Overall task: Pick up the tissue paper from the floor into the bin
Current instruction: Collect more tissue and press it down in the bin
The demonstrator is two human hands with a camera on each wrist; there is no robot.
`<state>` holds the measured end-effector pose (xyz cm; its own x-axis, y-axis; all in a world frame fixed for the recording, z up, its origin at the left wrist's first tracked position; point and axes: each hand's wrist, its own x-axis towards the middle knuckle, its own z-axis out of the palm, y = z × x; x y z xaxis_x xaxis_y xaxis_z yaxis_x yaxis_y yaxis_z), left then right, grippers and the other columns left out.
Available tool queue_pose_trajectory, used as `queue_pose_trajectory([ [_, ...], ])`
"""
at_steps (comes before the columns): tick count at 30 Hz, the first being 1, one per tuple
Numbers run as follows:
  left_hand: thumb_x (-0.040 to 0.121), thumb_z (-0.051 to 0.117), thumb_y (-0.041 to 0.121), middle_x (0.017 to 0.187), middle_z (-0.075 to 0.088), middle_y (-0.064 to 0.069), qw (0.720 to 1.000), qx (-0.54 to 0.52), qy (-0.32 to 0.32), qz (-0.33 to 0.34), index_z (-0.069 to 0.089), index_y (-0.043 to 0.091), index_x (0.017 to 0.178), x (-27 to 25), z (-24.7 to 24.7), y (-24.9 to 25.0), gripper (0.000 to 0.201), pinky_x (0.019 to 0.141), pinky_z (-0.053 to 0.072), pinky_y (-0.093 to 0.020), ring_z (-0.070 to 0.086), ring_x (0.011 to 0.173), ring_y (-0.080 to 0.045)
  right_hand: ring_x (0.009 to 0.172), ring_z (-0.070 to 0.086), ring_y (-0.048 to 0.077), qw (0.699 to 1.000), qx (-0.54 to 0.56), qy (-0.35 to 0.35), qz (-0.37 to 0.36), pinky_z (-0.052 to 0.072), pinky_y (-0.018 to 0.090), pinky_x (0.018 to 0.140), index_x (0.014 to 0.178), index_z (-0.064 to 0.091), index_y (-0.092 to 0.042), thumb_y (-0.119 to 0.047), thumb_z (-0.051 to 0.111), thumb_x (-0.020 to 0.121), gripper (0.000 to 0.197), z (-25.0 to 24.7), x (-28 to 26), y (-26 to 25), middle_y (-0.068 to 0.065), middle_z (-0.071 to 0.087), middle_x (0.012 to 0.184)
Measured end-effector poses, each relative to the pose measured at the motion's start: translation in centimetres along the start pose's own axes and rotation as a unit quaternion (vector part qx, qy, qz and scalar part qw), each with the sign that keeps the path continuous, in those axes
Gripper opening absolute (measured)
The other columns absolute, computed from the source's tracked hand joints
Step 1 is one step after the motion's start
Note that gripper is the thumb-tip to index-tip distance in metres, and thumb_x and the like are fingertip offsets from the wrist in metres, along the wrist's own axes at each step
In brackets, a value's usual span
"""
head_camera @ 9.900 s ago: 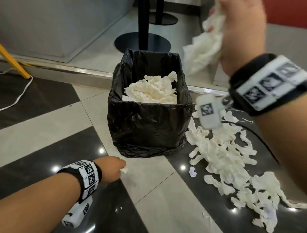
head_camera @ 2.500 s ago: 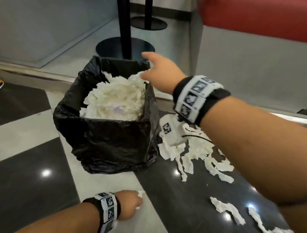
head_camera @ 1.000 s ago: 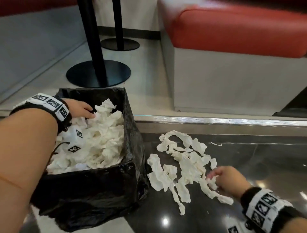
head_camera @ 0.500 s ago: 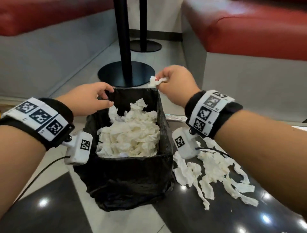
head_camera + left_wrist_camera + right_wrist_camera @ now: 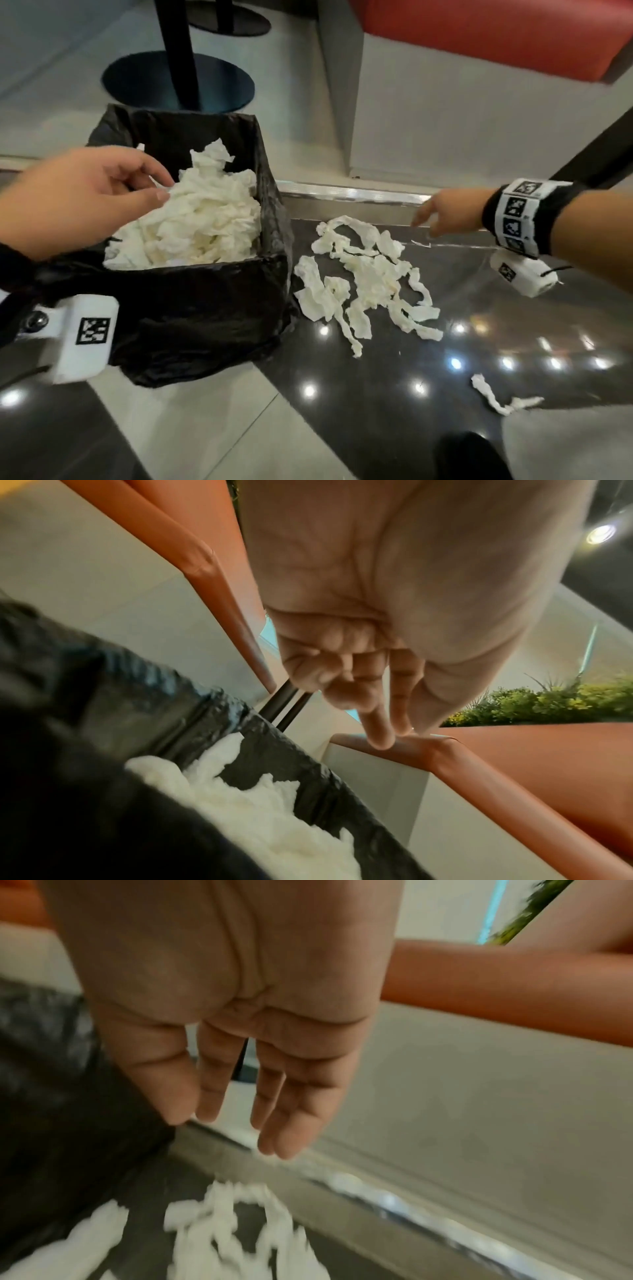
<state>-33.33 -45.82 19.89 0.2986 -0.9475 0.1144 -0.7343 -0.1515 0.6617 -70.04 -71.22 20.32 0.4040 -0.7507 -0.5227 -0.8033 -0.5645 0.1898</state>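
A bin (image 5: 205, 308) lined with a black bag stands on the floor, heaped with white tissue (image 5: 205, 219). My left hand (image 5: 161, 186) hovers over the bin's left side, fingers loosely curled and holding nothing; the left wrist view shows the hand (image 5: 377, 718) empty above the binned tissue (image 5: 257, 818). Torn tissue strips (image 5: 363, 284) lie on the dark tile right of the bin. My right hand (image 5: 421, 222) reaches low beyond their far edge, fingers straight. The right wrist view shows a flat, empty palm (image 5: 246, 1123) above the blurred strips (image 5: 222, 1231).
One more tissue strip (image 5: 493, 397) lies apart at the near right, and a tiny scrap (image 5: 420, 244) lies by my right fingertips. A metal floor strip (image 5: 349, 195) runs behind the pile. A black table pedestal (image 5: 178, 82) and a red bench on a grey base (image 5: 479, 41) stand beyond.
Half a second ago my right hand pinched a tissue piece over the bin's back rim; now it is empty and has dropped right towards the floor strips. The left hand stays over the bin.
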Motion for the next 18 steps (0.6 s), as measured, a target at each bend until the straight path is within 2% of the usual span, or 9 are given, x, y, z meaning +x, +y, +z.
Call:
queue_pose_trajectory([
  [3, 0.056, 0.048, 0.089, 0.076, 0.068, 0.009, 1.0, 0.004, -0.023, 0.004, 0.065, 0.037, 0.098, -0.6, 1.2, 3.1, 0.068, 0.064, 0.058, -0.047, 0.062, 0.064, -0.037, 0.098, 0.061, 0.02, 0.997, -0.007, -0.065, 0.031, 0.053, 0.03, 0.076, 0.121, 0.059, -0.025, -0.021, 0.06, 0.085, 0.036, 7.2, -0.1, 3.6, 0.0, 0.063, 0.121],
  [5, 0.06, 0.047, 0.087, 0.077, 0.068, 0.011, 0.999, 0.017, -0.044, 0.013, 0.064, 0.04, 0.096, -0.8, 1.9, 5.6, 0.062, 0.064, 0.058, -0.038, 0.062, 0.063, -0.032, 0.102, 0.062, 0.023, 0.988, 0.05, -0.107, 0.097, 0.054, 0.027, 0.062, 0.128, 0.049, -0.021, -0.04, 0.069, 0.077, 0.058, 13.2, -1.1, 5.9, 0.005, 0.058, 0.125],
  [7, 0.069, 0.053, 0.072, 0.076, 0.067, 0.015, 0.997, 0.039, -0.067, 0.029, 0.064, 0.046, 0.089, -0.8, 3.2, 8.6, 0.034, 0.051, 0.052, -0.024, 0.059, 0.056, -0.019, 0.12, 0.052, 0.023, 0.976, 0.089, -0.138, 0.145, 0.05, 0.031, 0.085, 0.136, 0.038, -0.024, -0.077, 0.065, 0.057, 0.099, 20.5, -2.6, 7.3, 0.007, 0.048, 0.135],
  [9, 0.074, 0.059, 0.053, 0.076, 0.066, 0.022, 0.992, 0.06, -0.101, 0.048, 0.063, 0.046, 0.083, 0.0, 5.3, 11.5, 0.012, 0.048, 0.045, -0.016, 0.057, 0.054, -0.008, 0.13, 0.042, 0.022, 0.965, 0.146, -0.143, 0.162, 0.039, 0.031, 0.104, 0.14, 0.034, -0.03, -0.085, 0.054, 0.057, 0.102, 26.9, -3.8, 8.1, 0.007, 0.037, 0.141],
  [11, 0.079, 0.064, 0.04, 0.071, 0.064, 0.027, 0.982, 0.1, -0.146, 0.071, 0.064, 0.039, 0.082, 1.6, 8.4, 14.3, 0.003, 0.055, 0.042, -0.007, 0.058, 0.063, 0.003, 0.128, 0.043, 0.027, 0.943, 0.241, -0.104, 0.207, 0.038, 0.035, 0.106, 0.137, 0.042, -0.022, -0.069, 0.074, 0.056, 0.098, 30.7, -4.4, 8.3, 0.014, 0.039, 0.138],
  [13, 0.082, 0.057, 0.037, 0.066, 0.062, 0.017, 0.958, 0.184, -0.195, 0.108, 0.062, 0.033, 0.087, 3.9, 12.5, 16.3, 0.009, 0.058, 0.04, -0.01, 0.056, 0.065, 0.0, 0.121, 0.047, 0.037, 0.911, 0.317, -0.05, 0.26, 0.039, 0.039, 0.103, 0.129, 0.051, -0.01, -0.03, 0.09, 0.055, 0.086, 33.2, -4.3, 8.6, 0.024, 0.042, 0.132],
  [14, 0.084, 0.053, 0.037, 0.068, 0.06, 0.013, 0.943, 0.223, -0.217, 0.121, 0.06, 0.032, 0.091, 5.2, 15.0, 16.9, 0.011, 0.063, 0.042, -0.019, 0.054, 0.066, -0.003, 0.118, 0.047, 0.036, 0.9, 0.347, -0.06, 0.258, 0.038, 0.038, 0.101, 0.122, 0.055, -0.013, -0.021, 0.09, 0.056, 0.075, 33.7, -4.5, 8.7, 0.024, 0.042, 0.131],
  [16, 0.087, 0.049, 0.032, 0.077, 0.059, 0.01, 0.92, 0.268, -0.263, 0.113, 0.058, 0.027, 0.095, 7.7, 20.5, 17.2, 0.014, 0.072, 0.047, -0.029, 0.053, 0.074, -0.011, 0.112, 0.047, 0.026, 0.924, 0.331, -0.102, 0.165, 0.038, 0.029, 0.099, 0.091, 0.059, -0.041, -0.025, 0.087, 0.062, 0.043, 34.0, -4.2, 9.1, 0.013, 0.042, 0.129],
  [18, 0.084, 0.049, 0.026, 0.095, 0.061, 0.0, 0.906, 0.287, -0.301, 0.081, 0.057, 0.02, 0.101, 9.3, 26.2, 16.2, 0.019, 0.08, 0.051, -0.039, 0.057, 0.087, -0.022, 0.099, 0.052, 0.012, 0.952, 0.276, -0.09, 0.097, 0.041, 0.019, 0.09, 0.062, 0.056, -0.048, -0.027, 0.088, 0.059, 0.039, 35.0, -3.4, 9.8, -0.006, 0.049, 0.109],
])
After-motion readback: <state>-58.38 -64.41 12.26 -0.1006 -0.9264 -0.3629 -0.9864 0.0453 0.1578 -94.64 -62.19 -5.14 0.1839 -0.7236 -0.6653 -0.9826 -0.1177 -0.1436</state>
